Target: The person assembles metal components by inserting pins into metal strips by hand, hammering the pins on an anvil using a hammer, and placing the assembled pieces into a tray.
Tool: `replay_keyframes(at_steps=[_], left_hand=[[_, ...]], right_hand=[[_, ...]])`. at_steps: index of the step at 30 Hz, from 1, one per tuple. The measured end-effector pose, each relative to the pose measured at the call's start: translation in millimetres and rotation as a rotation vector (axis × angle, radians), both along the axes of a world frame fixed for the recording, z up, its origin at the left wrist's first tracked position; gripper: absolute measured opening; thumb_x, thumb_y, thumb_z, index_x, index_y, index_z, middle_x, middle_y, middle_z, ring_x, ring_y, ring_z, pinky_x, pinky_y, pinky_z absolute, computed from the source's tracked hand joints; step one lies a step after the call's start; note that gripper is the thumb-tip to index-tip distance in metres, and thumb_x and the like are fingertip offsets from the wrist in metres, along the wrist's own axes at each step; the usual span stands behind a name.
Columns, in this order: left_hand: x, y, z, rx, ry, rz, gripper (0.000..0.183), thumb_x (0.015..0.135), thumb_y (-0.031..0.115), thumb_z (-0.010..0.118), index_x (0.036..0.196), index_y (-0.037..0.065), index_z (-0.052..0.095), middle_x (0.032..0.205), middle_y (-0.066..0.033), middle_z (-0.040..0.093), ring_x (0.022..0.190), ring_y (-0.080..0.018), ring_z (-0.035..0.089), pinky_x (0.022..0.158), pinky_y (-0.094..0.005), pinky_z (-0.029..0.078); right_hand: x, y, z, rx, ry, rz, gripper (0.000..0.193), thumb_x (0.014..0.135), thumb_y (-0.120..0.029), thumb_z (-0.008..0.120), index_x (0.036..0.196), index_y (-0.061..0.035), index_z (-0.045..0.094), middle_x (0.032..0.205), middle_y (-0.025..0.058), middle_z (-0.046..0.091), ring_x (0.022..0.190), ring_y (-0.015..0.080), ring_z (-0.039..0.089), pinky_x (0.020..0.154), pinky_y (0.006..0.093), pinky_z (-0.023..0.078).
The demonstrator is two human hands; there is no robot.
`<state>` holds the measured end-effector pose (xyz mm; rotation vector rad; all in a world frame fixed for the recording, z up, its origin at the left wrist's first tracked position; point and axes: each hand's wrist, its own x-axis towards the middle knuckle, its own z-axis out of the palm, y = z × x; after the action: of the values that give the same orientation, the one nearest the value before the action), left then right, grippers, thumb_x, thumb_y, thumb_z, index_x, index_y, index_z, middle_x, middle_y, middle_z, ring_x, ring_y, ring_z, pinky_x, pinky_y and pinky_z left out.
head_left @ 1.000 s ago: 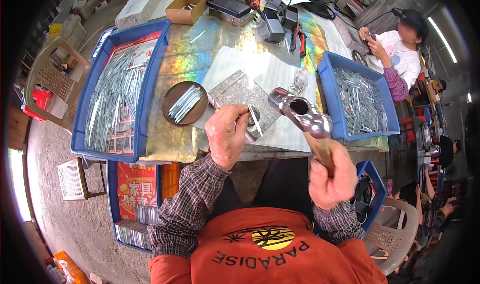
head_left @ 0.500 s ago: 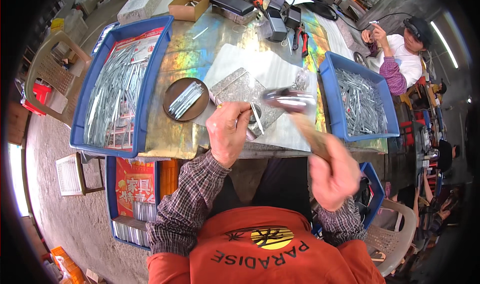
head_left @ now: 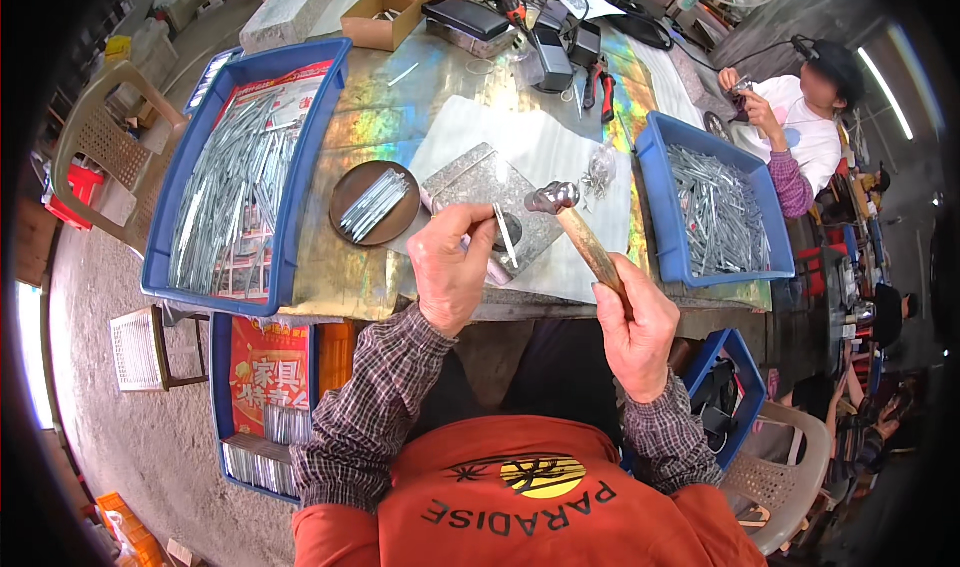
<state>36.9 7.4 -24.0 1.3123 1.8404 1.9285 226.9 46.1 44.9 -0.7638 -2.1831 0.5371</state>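
Observation:
Between thumb and fingers, my left hand [head_left: 452, 267] pinches a thin silvery metal strip [head_left: 506, 237]. The strip is over a small dark round piece [head_left: 507, 231] on a grey stone block [head_left: 462, 182]; I cannot tell whether it touches. My right hand [head_left: 637, 319] is wrapped round the wooden handle of a hammer [head_left: 592, 249]. The hammer's rounded metal head hangs to the right of the strip, apart from it. To the left of the block, a brown round dish [head_left: 348, 184] holds several similar strips [head_left: 374, 205].
Blue trays full of metal strips stand at the left [head_left: 160, 257] and right [head_left: 690, 279] of the table. Red-handled pliers [head_left: 600, 89], a cardboard box [head_left: 378, 15] and black boxes [head_left: 466, 15] lie at the back. A co-worker [head_left: 800, 117] holds something small at the far right.
The hammer and my right hand have moved left and slowed from a blur. My left hand still holds the strip, nearly in place. The co-worker's hands have lowered slightly.

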Motion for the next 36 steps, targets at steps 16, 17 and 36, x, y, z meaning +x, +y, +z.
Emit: replay_keyframes(at_steps=[16,17,36], left_hand=[[-23,-17,3,0.13,-0.915,-0.293,0.014,0.089,0.008,0.063,0.093,-0.005,0.059,0.085,-0.0118,0.066,0.071,-0.014,0.062,0.064,-0.0262,0.053],[-23,-18,2,0.131,-0.916,-0.293,0.014,0.089,0.008,0.063,0.093,-0.005,0.059,0.085,-0.0118,0.066,0.071,-0.014,0.062,0.064,-0.0262,0.053],[17,-45,1,-0.074,-0.467,-0.326,0.026,0.079,-0.007,0.062,0.105,-0.001,0.06,0.081,-0.0087,0.067,0.072,-0.0102,0.064,0.065,-0.0241,0.051]], right_hand=[[-27,23,-65,0.324,-0.142,-0.211,0.042,0.071,0.004,0.065,0.111,-0.0035,0.058,0.085,0.012,0.055,0.079,0.0299,0.055,0.065,0.0396,0.045],[-27,22,-68,0.324,-0.143,-0.211,0.042,0.071,0.004,0.065,0.111,-0.0035,0.058,0.085,0.012,0.055,0.079,0.0299,0.055,0.065,0.0396,0.045],[-55,-12,-28,0.243,0.102,0.277,0.03,0.069,0.002,0.071,0.098,0.0005,0.063,0.089,0.0121,0.06,0.072,0.0274,0.06,0.058,0.0348,0.049]])
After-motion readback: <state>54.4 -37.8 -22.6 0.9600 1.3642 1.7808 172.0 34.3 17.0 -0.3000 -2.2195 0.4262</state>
